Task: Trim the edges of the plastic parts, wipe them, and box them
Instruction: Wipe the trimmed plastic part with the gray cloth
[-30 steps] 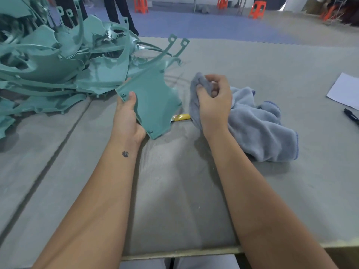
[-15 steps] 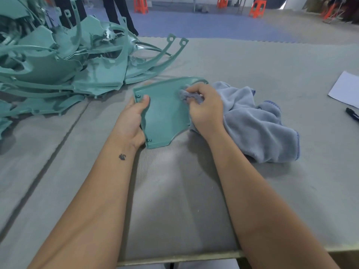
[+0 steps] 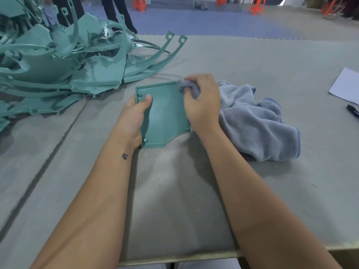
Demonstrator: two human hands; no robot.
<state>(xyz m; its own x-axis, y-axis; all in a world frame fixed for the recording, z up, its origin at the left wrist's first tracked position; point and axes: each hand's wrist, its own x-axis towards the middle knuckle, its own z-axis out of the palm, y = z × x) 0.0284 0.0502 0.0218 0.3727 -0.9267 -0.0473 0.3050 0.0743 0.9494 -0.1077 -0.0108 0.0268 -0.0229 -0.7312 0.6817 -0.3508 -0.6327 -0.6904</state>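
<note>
A flat teal plastic part with a curved cut-out on its near edge lies low over the grey table, inner face up. My left hand grips its left edge, thumb on top. My right hand holds a bunched corner of the grey-blue cloth and presses it on the part's far right corner. The remainder of the cloth trails to the right on the table. A big heap of teal plastic parts fills the far left.
A white sheet of paper and a black pen lie at the right edge. The grey felt table has a seam running down its left side. Orange stools and a person's legs stand beyond the table.
The part went from tilted up in my left hand to lying flat. My right hand brought the cloth onto it and has rubbed toward the far right corner.
</note>
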